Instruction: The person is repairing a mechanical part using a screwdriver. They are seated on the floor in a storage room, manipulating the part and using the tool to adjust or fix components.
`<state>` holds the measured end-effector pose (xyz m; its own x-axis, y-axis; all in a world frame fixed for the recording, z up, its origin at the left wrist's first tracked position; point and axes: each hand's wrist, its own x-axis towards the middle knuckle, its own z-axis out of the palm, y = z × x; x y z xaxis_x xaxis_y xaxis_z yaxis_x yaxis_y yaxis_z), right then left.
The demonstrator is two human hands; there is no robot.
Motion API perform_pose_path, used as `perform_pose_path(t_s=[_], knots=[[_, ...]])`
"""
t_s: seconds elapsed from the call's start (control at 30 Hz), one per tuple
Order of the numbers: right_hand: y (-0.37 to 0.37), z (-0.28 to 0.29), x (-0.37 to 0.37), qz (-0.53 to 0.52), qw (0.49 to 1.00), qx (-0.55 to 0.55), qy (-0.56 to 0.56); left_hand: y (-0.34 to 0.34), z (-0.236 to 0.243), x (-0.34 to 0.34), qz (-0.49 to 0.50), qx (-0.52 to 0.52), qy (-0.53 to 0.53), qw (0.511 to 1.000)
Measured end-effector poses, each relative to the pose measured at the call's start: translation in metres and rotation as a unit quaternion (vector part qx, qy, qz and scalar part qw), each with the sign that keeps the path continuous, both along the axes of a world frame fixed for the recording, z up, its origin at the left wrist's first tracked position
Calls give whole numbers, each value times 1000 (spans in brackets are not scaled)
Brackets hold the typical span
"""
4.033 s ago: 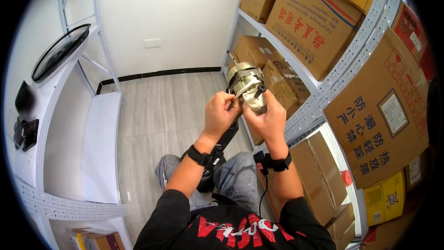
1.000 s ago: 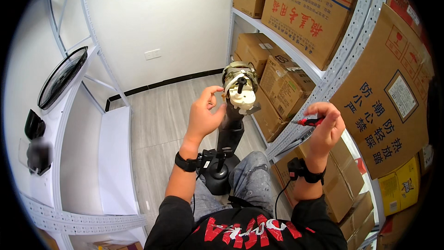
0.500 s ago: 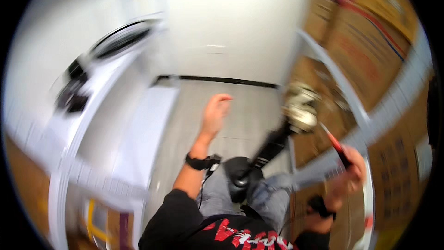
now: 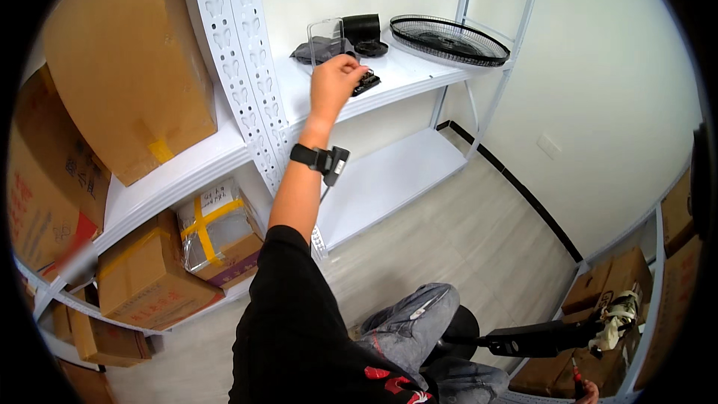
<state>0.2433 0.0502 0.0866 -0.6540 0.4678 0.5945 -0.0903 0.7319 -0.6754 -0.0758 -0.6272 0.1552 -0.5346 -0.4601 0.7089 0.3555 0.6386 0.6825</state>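
Note:
My left hand [image 4: 336, 88] reaches over the white shelf [image 4: 411, 75], fingertips pinched together at a small black tray [image 4: 366, 84] of tiny parts. Whatever the fingers may hold is too small to make out. At the lower right edge, my right hand [image 4: 589, 393], mostly cut off by the frame, grips a red and black screwdriver [image 4: 577, 376] pointing up. Near its tip is a whitish wrapped end piece [image 4: 619, 322] on a black fan stand [image 4: 535, 339] that slants out from beside my legs.
Behind the tray stand a clear plastic case [image 4: 326, 39], a grey bag [image 4: 303, 52] and a black rounded housing [image 4: 362, 30]. A round black fan grille [image 4: 449, 41] lies farther right. Cardboard boxes [image 4: 134, 67] fill the left rack; a metal upright [image 4: 241, 52] rises beside my left arm.
My view has swung left toward the shelf. My left hand has gone from over the floor to the small black tray. The screwdriver in my right hand now sits low at the right.

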Motion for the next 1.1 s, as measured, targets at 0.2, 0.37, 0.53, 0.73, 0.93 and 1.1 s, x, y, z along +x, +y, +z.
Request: perform_pose_path(t_s=[0.2,0.37,0.53,0.73,0.93,1.1], knots=[[-8,14,-4,111,991,-3,-77,-91,-16,-47,94,-120,-126,980],[14,5,3,96,992,-4,-81,-103,-30,-78,61,-132,-163,976],[29,-12,9,-42,998,21,-49,-96,-35,-95,34,-162,-235,958],[30,-12,7,-45,999,20,-18,-95,-40,-93,41,-190,-251,948],[19,3,14,-5,997,70,-27,-84,-30,-79,50,-181,-163,969],[27,-4,16,32,991,-15,132,27,18,-65,-19,-201,34,979]])
